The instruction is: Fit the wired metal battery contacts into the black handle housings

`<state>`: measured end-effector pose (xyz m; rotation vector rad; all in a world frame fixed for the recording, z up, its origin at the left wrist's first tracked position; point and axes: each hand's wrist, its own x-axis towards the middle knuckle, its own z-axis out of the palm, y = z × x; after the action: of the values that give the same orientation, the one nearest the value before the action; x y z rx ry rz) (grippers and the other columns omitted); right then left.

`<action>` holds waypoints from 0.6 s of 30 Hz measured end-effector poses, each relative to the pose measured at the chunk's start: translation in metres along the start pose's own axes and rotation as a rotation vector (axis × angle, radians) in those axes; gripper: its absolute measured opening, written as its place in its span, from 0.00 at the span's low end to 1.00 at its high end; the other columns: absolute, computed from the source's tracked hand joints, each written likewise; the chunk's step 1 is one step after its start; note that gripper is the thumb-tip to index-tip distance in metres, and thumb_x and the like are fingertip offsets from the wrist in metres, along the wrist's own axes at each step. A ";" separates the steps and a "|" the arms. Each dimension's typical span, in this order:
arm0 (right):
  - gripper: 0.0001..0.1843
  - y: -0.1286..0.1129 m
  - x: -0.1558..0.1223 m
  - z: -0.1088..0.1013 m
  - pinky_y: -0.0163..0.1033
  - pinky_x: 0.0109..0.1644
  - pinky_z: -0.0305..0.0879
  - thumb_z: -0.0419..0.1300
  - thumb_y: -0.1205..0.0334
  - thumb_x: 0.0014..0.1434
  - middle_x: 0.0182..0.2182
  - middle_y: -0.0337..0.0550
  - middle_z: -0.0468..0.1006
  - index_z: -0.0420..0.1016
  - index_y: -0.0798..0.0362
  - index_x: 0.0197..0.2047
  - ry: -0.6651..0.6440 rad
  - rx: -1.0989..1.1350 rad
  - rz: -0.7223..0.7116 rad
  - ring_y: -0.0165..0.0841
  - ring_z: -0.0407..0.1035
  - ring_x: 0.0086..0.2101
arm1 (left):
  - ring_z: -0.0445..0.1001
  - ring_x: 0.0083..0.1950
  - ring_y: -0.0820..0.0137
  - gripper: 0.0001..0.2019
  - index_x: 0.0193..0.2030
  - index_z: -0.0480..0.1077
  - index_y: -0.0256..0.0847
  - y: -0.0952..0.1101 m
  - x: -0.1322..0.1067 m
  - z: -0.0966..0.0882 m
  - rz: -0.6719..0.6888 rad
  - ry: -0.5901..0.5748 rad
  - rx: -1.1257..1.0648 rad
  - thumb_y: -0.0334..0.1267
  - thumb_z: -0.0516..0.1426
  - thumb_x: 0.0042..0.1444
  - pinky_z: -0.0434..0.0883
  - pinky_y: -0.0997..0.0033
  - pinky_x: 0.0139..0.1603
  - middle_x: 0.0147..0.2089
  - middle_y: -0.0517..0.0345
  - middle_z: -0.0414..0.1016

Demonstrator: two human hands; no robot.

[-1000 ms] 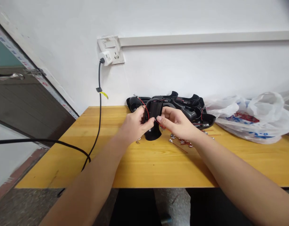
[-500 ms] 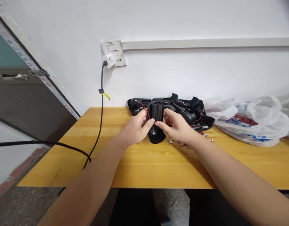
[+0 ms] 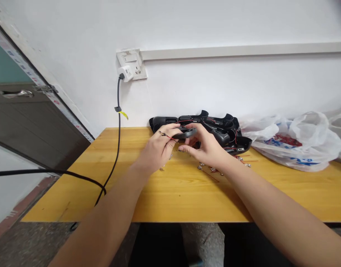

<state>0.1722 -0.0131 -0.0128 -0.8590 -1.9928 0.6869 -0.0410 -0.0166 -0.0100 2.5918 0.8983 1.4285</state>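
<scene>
Above the table, a black plastic housing is tilted so that its edge shows. My left hand grips its left end between fingers and thumb. A thin red wire with a small metal end sticks out over the left fingers. My right hand curls round the housing's right end, its thumb lower than the part. Just behind both hands lies a pile of similar black housings, several with red wires. Small metal contacts with red wires are scattered on the wood below my right hand.
White plastic bags, one with red items inside, stand at the right of the wooden table. A black cable runs from the wall socket down across the table's left side. A door is at far left.
The housing has tipped from standing upright, its inner side facing me, to lying nearly flat. My fingers have shifted around it, and the red wire now lies over my left hand.
</scene>
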 end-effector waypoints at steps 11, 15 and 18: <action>0.29 -0.004 -0.001 0.004 0.43 0.40 0.71 0.62 0.51 0.66 0.37 0.47 0.79 0.58 0.56 0.63 0.086 -0.051 0.116 0.37 0.75 0.36 | 0.72 0.65 0.59 0.14 0.51 0.81 0.42 -0.017 0.003 -0.031 -0.309 0.288 0.347 0.28 0.58 0.62 0.69 0.50 0.70 0.63 0.49 0.75; 0.26 -0.008 -0.002 0.006 0.41 0.36 0.67 0.60 0.49 0.67 0.33 0.44 0.77 0.61 0.56 0.60 0.092 0.002 0.047 0.35 0.72 0.33 | 0.67 0.70 0.63 0.17 0.49 0.81 0.50 -0.013 0.002 -0.023 -0.019 0.192 0.281 0.27 0.54 0.64 0.66 0.49 0.73 0.66 0.59 0.73; 0.26 -0.008 -0.002 0.006 0.40 0.36 0.67 0.60 0.49 0.67 0.32 0.44 0.77 0.62 0.57 0.60 0.078 -0.009 0.063 0.34 0.71 0.33 | 0.68 0.70 0.60 0.17 0.49 0.81 0.48 -0.019 0.001 -0.025 -0.172 0.226 0.292 0.26 0.55 0.63 0.65 0.46 0.74 0.66 0.57 0.73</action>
<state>0.1649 -0.0206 -0.0106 -0.9433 -1.9076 0.6710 -0.0687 -0.0061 -0.0009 2.4942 1.4197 1.6752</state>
